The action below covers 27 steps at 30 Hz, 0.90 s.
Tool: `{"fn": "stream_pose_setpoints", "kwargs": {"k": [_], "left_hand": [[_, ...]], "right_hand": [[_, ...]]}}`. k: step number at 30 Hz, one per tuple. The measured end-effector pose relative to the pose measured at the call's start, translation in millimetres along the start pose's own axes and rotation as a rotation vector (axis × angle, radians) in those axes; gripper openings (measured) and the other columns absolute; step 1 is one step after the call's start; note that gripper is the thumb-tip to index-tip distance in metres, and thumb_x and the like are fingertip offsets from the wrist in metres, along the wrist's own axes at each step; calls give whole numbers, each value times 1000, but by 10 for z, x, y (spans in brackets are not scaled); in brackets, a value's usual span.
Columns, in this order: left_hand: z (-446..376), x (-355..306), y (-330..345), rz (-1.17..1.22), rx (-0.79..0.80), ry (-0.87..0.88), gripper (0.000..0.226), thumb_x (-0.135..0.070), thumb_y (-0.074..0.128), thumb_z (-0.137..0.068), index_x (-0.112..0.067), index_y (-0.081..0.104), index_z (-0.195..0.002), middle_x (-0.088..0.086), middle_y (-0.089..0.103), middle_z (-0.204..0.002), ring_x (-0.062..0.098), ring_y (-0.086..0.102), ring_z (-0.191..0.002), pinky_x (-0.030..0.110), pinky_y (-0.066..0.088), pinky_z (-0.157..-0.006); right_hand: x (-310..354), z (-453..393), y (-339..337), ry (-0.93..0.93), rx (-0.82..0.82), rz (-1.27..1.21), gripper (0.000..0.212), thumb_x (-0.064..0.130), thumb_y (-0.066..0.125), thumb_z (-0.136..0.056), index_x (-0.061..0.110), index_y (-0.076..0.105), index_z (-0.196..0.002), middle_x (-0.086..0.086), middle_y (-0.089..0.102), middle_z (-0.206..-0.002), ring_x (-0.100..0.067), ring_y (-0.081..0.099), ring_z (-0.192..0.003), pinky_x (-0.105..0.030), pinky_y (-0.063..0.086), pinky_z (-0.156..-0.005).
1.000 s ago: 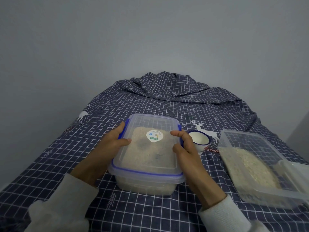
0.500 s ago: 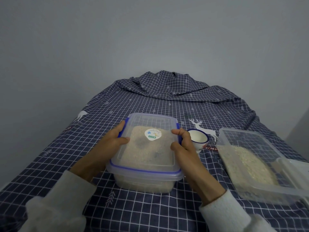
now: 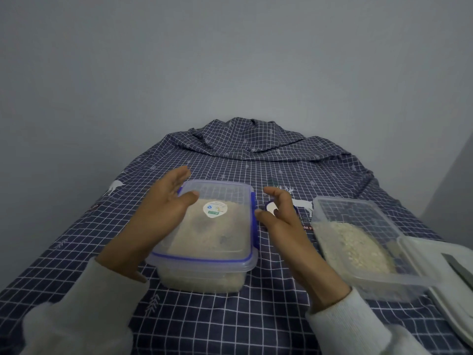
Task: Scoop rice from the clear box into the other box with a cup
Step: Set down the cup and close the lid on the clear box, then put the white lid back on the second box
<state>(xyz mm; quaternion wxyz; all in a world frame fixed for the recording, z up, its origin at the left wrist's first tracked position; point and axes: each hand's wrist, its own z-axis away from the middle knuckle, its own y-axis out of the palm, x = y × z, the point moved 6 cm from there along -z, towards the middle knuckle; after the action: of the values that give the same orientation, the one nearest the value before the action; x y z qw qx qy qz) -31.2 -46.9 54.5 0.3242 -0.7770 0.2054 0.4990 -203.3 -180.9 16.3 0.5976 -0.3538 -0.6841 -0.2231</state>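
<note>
So, stock on the worktop (image 3: 179,326), which wears a checked cloth (image 3: 256,155):

- Lidded box (image 3: 207,242), centre, blue seal round the rim. Its lid (image 3: 217,219) is on, with a round sticker (image 3: 215,209) on top. Rice shows through the walls, filling it well up.
- Open box (image 3: 358,242), to your right, no lid on it. A bank of pale grain (image 3: 358,248) lies inside, heaped toward the near end. A loose lid (image 3: 440,272) rests beside its near right corner.
- Cup (image 3: 270,208), white with a dark rim, between the two boxes, mostly hidden behind your right hand.
- Left hand (image 3: 163,208): fingers straight and spread, the thumb lying over the far left corner of the lid, gripping nothing.
- Right hand (image 3: 279,216): fingers loosely curved, apart from the box's right edge, just in front of the cup. Grip holds nothing that can be seen; whether a fingertip touches the cup cannot be told.

Progress, as judged: you have no scoop in hand. One box is closed and holds plenty of rice, the other stands open and part filled. Which of the two is the source cannot be told for sure, as both are see-through. If the closed one is, its lid must come off and all the scooping is left
</note>
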Motion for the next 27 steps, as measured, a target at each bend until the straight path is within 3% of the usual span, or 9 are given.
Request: {"fn": "stream_pose_setpoints", "kwargs": {"k": [3, 6, 8, 10, 14, 18, 22, 25, 27], "left_hand": [[54, -207, 255, 46, 28, 37, 56, -12, 58, -91, -26, 38, -141, -9, 46, -143, 5, 41, -128, 29, 31, -107], [113, -392, 573, 90, 83, 57, 53, -12, 58, -91, -27, 40, -139, -11, 47, -141, 3, 42, -128, 31, 32, -109], [162, -521, 811, 96, 129, 83, 52, -13, 57, -91, -27, 41, -138, -11, 47, -141, 3, 42, -128, 29, 33, -108], [215, -646, 1060, 104, 165, 106, 51, -15, 57, -92, -27, 40, -139, -11, 46, -142, 3, 42, -128, 30, 33, -109], [356, -896, 1602, 136, 261, 154, 52, -15, 57, -92, -25, 39, -140, -9, 45, -143, 5, 41, -129, 34, 32, -110], [516, -1123, 2132, 183, 343, 184, 50, -18, 57, -92, -27, 41, -138, -12, 47, -140, 2, 43, -127, 33, 35, -109], [701, -1302, 2659, 245, 423, 197, 49, -20, 57, -92, -26, 42, -138, -12, 47, -140, 2, 43, -127, 34, 36, -108], [874, -1383, 3053, 288, 499, 192, 48, -24, 56, -93, -28, 41, -138, -14, 45, -141, 0, 41, -128, 32, 35, -109], [989, -1416, 3304, 308, 544, 184, 46, -25, 54, -94, -29, 41, -138, -14, 44, -142, -3, 40, -128, 31, 33, -109]], "right_hand": [[61, 96, -200, -36, -49, -10, 38, 15, 52, -96, 39, 44, -124, 1, 55, -103, -1, 39, -101, -14, 51, -69], [125, 165, -464, -89, -90, 18, 40, 16, 52, -96, 37, 43, -128, 23, 63, -101, 17, 49, -95, 1, 45, -56], [170, 219, -644, -117, -115, 33, 40, 16, 51, -97, 40, 42, -127, 44, 51, -106, 34, 47, -84, 0, 44, -59], [209, 283, -829, -152, -145, 42, 39, 18, 51, -97, 43, 41, -125, 39, 38, -121, 34, 46, -88, -2, 43, -65], [238, 454, -1226, -167, -220, 74, 39, 23, 51, -96, 49, 41, -122, 17, 31, -153, 0, 31, -130, -18, 34, -87], [240, 651, -1684, -170, -320, 117, 42, 21, 52, -95, 45, 41, -126, 15, 35, -151, -2, 33, -129, -28, 31, -97], [209, 856, -2097, -158, -375, 126, 41, 23, 53, -96, 44, 40, -128, 30, 41, -129, 24, 37, -106, -17, 33, -88], [127, 1008, -2393, -139, -433, 146, 41, 23, 51, -96, 41, 40, -131, 26, 42, -133, 19, 39, -111, -16, 33, -90], [67, 1110, -2577, -129, -466, 182, 40, 22, 49, -96, 42, 39, -130, 33, 44, -124, 31, 42, -101, -5, 37, -78]]}}
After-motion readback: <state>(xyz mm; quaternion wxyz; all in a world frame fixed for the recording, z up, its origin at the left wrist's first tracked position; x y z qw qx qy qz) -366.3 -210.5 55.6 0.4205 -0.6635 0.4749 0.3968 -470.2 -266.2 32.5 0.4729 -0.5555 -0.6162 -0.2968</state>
